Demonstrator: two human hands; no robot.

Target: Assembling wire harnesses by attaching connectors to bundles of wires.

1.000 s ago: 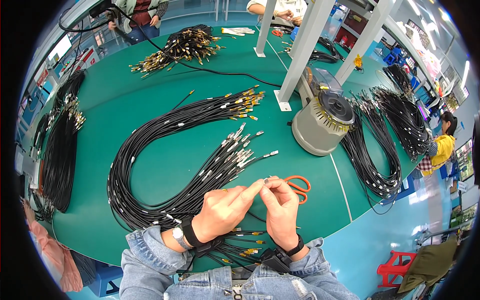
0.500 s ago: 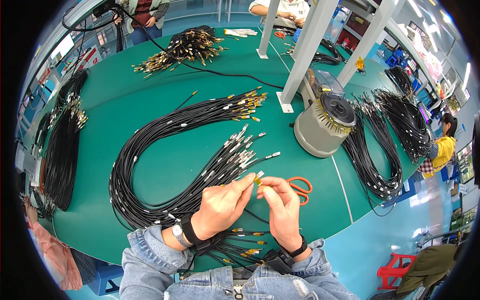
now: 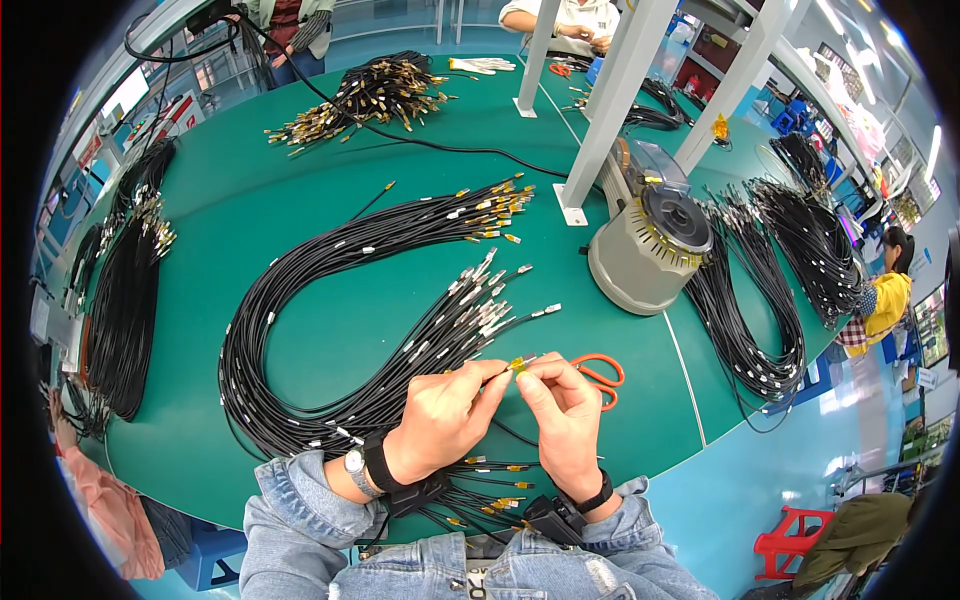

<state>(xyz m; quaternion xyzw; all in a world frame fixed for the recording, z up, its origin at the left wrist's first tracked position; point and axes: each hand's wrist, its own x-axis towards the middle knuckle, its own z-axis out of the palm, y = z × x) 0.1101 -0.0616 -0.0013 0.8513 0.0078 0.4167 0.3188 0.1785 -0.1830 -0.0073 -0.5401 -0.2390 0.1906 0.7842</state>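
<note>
My left hand (image 3: 446, 412) is closed in a pinch on a black cable just behind its end. That cable end (image 3: 517, 364) carries a metal connector with a piece of yellow tape on it. My right hand (image 3: 562, 412) pinches the same end from the other side, thumb and forefinger against the yellow tape. The fingers hide part of the connector. Under my wrists lie more cable ends (image 3: 505, 487) with yellow-taped tips. A large curved bundle of black cables (image 3: 245, 345) with white labels lies left of and beyond my hands.
Orange-handled scissors (image 3: 612, 372) lie just right of my right hand. A round grey tape dispenser (image 3: 640, 262) stands beyond, near grey metal posts (image 3: 600, 120). More cable bundles (image 3: 125, 320) rest along the green table's (image 3: 190, 230) edges. Other people sit or stand around it.
The cable end has tipped from pointing upward to lying nearly level, pointing right. My right fingers have closed in on the yellow tape; the left hand has hardly moved.
</note>
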